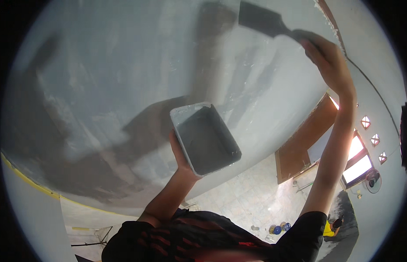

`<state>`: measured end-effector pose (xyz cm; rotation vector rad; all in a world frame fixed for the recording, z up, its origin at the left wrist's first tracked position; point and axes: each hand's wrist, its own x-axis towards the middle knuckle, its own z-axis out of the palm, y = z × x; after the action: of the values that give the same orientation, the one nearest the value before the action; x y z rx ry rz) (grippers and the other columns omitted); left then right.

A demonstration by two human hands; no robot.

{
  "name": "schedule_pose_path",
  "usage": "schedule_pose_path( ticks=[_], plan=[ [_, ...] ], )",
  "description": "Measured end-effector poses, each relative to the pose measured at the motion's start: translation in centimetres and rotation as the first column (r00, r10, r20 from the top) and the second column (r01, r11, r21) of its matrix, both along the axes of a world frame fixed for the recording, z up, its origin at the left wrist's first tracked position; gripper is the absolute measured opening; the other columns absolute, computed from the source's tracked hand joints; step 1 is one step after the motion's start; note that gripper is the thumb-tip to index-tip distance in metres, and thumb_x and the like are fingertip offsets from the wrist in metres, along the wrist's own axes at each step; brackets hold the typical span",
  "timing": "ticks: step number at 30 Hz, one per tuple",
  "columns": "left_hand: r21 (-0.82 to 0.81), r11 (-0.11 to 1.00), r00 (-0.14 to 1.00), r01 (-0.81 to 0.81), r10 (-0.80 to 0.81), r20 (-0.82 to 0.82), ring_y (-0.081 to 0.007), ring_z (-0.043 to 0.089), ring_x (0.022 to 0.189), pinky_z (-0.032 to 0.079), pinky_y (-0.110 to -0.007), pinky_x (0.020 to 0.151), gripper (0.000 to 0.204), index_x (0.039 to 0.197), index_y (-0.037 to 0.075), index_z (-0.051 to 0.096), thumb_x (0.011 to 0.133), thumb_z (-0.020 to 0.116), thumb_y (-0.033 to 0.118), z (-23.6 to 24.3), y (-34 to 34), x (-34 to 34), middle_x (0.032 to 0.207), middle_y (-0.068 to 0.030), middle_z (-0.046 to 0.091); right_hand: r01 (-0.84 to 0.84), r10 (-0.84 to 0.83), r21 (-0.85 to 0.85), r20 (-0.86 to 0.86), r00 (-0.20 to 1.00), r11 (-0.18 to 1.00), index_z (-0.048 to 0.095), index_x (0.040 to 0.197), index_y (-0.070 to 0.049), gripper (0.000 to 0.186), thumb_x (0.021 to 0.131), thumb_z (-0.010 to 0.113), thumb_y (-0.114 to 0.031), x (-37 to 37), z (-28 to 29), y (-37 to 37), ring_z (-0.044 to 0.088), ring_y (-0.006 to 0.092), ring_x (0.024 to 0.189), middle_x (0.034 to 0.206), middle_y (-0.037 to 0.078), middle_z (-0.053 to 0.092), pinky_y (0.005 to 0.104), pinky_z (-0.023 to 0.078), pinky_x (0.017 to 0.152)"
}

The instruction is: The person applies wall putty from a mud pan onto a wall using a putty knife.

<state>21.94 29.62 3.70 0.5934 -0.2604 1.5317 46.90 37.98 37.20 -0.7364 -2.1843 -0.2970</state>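
My left hand (182, 158) grips a rectangular tub (208, 140) from its left side and underneath. Grey paste coats the inside of the tub, and its rim is smeared pale. Raised to the upper right, my right hand (329, 59) is closed round the handle of a wide, flat putty knife (261, 19). The dark blade lies at or very near the wall (138, 56); I cannot tell whether it touches. Streaky grey and whitish patches cover the wall, and shadows of my arms and the tools fall across it.
A brown wooden door (303, 136) and a bright window (357, 162) are at the right, with a fan (373, 180) beside them. Below, a person in yellow (329, 229) is near a dark patchy wall. Small buckets (277, 229) sit on the tiled floor (251, 192). A tripod (98, 243) stands lower left.
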Motion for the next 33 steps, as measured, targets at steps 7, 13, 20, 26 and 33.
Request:
schedule_pose_path(
  ticks=[7, 13, 20, 26, 33],
  plan=[
    [0.056, 0.996, 0.997, 0.076, -0.076, -0.01, -0.0317, 0.051, 0.142, 0.044, -0.058, 0.116, 0.087, 0.16, 0.02, 0.041, 0.096, 0.048, 0.079, 0.8, 0.2, 0.7, 0.158, -0.0075, 0.05, 0.213, -0.333, 0.668, 0.056, 0.941, 0.714, 0.065, 0.138, -0.016, 0.036, 0.102, 0.061, -0.015, -5.7, 1.0, -2.7, 0.064, 0.0345, 0.07, 0.083, 0.014, 0.061, 0.0439, 0.052, 0.064],
    [-0.145, 0.989, 1.0, 0.016, -0.019, -0.014, -0.0245, 0.063, 0.126, 0.057, -0.045, 0.103, 0.073, 0.153, 0.017, 0.05, 0.104, 0.032, 0.067, 2.1, -0.6, 0.8, 0.142, -0.0065, 0.061, 0.197, -0.427, 0.747, 0.126, 0.896, 0.635, 0.065, 0.127, -0.001, 0.038, 0.089, 0.062, -0.003, -8.0, -0.5, -1.3, 0.075, 0.029, 0.07, 0.09, 0.014, 0.07, 0.0386, 0.061, 0.057],
    [-0.093, 0.99, 0.994, 0.106, -0.105, 0.015, -0.0276, 0.06, 0.131, 0.054, -0.05, 0.108, 0.075, 0.155, 0.018, 0.048, 0.102, 0.041, 0.071, 1.3, -1.3, 0.0, 0.148, -0.0073, 0.058, 0.11, -0.346, 0.546, 0.351, 0.87, 0.83, 0.062, 0.14, -0.012, 0.046, 0.094, 0.061, -0.005, -7.4, -3.9, -2.0, 0.066, 0.0301, 0.064, 0.083, 0.012, 0.061, 0.0435, 0.055, 0.059],
    [-0.107, 0.964, 0.967, 0.243, -0.233, 0.104, -0.0285, 0.06, 0.131, 0.053, -0.052, 0.108, 0.075, 0.154, 0.018, 0.05, 0.102, 0.042, 0.07, 1.3, -1.0, -0.3, 0.148, -0.0076, 0.058, 0.123, -0.27, 0.581, 0.173, 0.947, 0.804, 0.071, 0.127, -0.011, 0.033, 0.097, 0.057, -0.006, -5.6, 1.2, -2.7, 0.072, 0.0364, 0.079, 0.089, 0.017, 0.069, 0.0471, 0.059, 0.069],
    [-0.148, 0.962, 0.971, 0.231, -0.218, 0.097, -0.0269, 0.064, 0.127, 0.055, -0.05, 0.106, 0.07, 0.15, 0.017, 0.054, 0.104, 0.04, 0.067, 2.0, -0.5, -0.3, 0.143, -0.0068, 0.062, 0.045, -0.165, 0.493, 0.202, 0.965, 0.869, 0.071, 0.12, -0.006, 0.033, 0.093, 0.054, 0.002, -9.0, -0.7, -1.0, 0.073, 0.0383, 0.082, 0.087, 0.021, 0.07, 0.0495, 0.06, 0.072]
  ],
)
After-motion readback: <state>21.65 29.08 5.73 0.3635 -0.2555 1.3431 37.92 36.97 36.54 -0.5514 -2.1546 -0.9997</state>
